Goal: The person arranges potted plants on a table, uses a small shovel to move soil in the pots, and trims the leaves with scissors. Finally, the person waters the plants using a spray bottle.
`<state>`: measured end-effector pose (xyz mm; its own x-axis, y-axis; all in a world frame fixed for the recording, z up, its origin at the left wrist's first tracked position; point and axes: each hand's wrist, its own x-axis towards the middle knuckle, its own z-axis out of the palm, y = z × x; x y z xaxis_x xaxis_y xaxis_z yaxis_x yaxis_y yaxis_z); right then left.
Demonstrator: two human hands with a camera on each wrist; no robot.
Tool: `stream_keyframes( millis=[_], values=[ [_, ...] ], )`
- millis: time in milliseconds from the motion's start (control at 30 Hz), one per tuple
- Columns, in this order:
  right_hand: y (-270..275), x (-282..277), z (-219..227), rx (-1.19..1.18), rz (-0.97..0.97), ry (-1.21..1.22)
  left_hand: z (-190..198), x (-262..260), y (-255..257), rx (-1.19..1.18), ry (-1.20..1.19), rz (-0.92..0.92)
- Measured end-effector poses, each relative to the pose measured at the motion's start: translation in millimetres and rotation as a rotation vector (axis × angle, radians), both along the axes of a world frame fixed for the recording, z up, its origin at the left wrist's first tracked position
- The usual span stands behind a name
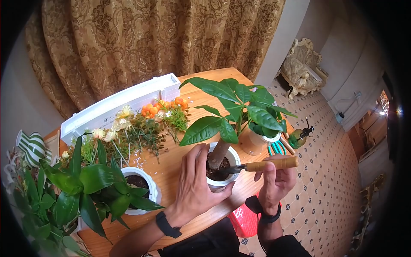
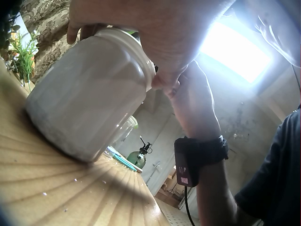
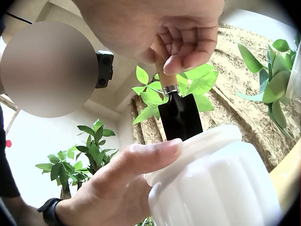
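Observation:
A white pot (image 1: 222, 183) on the wooden table holds dark soil and a thick-stemmed leafy plant (image 1: 219, 155). My left hand (image 1: 195, 182) grips this pot near its rim, fingers along the left side and thumb across the front; in the right wrist view the thumb lies against the rim. A small hand trowel (image 1: 269, 164) with a wooden handle is in my right hand (image 1: 276, 184), held by the handle. Its black blade (image 3: 181, 115) points down into the pot beside the stem, and the tip is hidden behind the rim.
A second white pot (image 1: 154, 192) with a broad-leaved plant (image 1: 81, 186) stands at left. Artificial flowers (image 1: 122, 124) lie before a long white planter box (image 1: 120, 103). Another potted plant (image 1: 257, 143) and a spray bottle (image 1: 299, 137) are at right. A red basket (image 1: 245, 220) sits below the table edge.

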<state>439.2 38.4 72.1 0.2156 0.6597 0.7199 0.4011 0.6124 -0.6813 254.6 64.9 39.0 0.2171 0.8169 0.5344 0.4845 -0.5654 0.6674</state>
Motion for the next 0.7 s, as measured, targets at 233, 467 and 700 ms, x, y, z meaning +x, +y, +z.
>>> stream_keyframes(
  millis=[233,467,700],
  values=[
    [2.7,-4.5,-1.4,0.051,-0.006,0.121,0.1,0.2,-0.2,-0.005,-0.001,-0.002],
    [-0.2,-5.6,0.4,0.054,0.036,0.154,1.3,-0.1,-0.7,-0.010,0.009,0.000],
    [-0.4,-7.6,-4.1,0.051,0.021,0.145,1.7,-0.4,-0.7,-0.020,0.011,-0.001]
  ],
)
